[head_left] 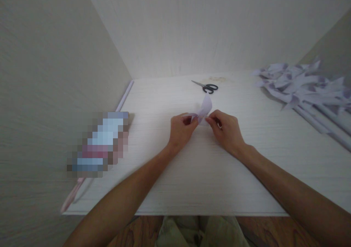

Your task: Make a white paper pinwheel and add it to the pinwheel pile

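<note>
Above the middle of the table, a pale purple paper pinwheel (206,105) is between my two hands, one curved blade standing up. My left hand (183,129) pinches its left side with thumb and fingers, and a curled strip of the paper arches over that thumb. On the other side, the fingertips of my right hand (225,129) are closed together at the pinwheel's middle and right edge. Whether they also grip some small part there is too blurred to tell. Scissors (208,87) with black handles lie just beyond the paper, blades toward the left.
Several white and purple paper pinwheels (297,82) on rolled paper sticks (329,117) are heaped at the right. Along the left wall lie a pale rolled stick (124,96), a pixelated item (102,141) and a pink strap (71,197). Walls bound the white table (197,181) on three sides.
</note>
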The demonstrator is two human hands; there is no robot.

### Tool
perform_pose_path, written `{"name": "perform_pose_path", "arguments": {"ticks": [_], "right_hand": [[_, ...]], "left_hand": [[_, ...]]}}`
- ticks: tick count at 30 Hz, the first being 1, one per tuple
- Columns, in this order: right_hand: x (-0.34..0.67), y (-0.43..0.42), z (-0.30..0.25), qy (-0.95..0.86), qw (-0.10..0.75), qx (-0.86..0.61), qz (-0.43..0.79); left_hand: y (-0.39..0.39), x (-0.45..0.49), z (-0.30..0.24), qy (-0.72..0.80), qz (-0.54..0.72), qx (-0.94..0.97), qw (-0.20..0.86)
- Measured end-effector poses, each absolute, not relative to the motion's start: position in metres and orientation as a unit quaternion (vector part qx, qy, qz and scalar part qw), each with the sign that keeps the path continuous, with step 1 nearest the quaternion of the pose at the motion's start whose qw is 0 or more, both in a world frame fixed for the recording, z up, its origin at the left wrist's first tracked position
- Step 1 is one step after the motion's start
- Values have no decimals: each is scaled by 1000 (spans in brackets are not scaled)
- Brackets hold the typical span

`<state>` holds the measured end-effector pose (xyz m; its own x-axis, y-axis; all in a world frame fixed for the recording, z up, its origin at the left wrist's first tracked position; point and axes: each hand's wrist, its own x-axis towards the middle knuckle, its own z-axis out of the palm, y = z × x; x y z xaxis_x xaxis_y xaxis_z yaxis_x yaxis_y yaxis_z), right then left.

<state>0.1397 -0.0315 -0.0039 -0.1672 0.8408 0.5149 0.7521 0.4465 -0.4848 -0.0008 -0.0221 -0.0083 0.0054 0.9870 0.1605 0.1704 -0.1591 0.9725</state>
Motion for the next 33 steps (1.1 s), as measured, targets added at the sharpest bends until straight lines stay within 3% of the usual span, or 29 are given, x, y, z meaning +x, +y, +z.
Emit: {"name": "perform_pose_path", "arguments": {"ticks": [20, 33], "right_hand": [[141, -32, -3, -762, 391, -512, 61], [140, -34, 0, -805, 316, -501, 1]], "left_hand": [[-22, -3, -8, 497, 481, 588, 419], [-22, -3, -5, 527, 458, 587, 410]]}}
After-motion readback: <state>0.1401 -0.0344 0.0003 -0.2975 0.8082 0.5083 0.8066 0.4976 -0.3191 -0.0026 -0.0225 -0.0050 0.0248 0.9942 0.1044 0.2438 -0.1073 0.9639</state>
